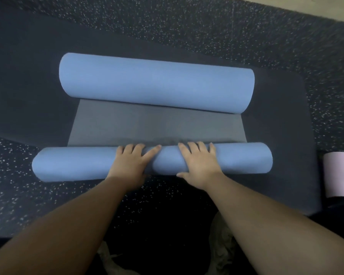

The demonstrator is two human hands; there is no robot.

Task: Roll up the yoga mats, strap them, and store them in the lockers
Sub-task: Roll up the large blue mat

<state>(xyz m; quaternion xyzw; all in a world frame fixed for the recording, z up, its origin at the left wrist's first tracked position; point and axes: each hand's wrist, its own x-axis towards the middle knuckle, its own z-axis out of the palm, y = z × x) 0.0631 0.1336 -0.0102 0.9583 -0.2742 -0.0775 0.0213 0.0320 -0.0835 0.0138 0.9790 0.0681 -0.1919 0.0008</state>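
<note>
Hands, left (130, 162) and right (199, 165), press flat-fingered on the near blue roll (72, 165); uneven pressure risks skewing it toward the far roll (157, 84).

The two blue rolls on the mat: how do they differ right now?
The far roll is thicker and untouched; the near roll is thinner, with the left hand and right hand pressing on it. Both are blue, lie parallel, and join through the grey flat stretch.

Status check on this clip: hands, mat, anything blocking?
Left hand and right hand flat on near roll, fingers straight. Grey stretch unrolled; far roll ahead, in the path. No strap seen.
</note>
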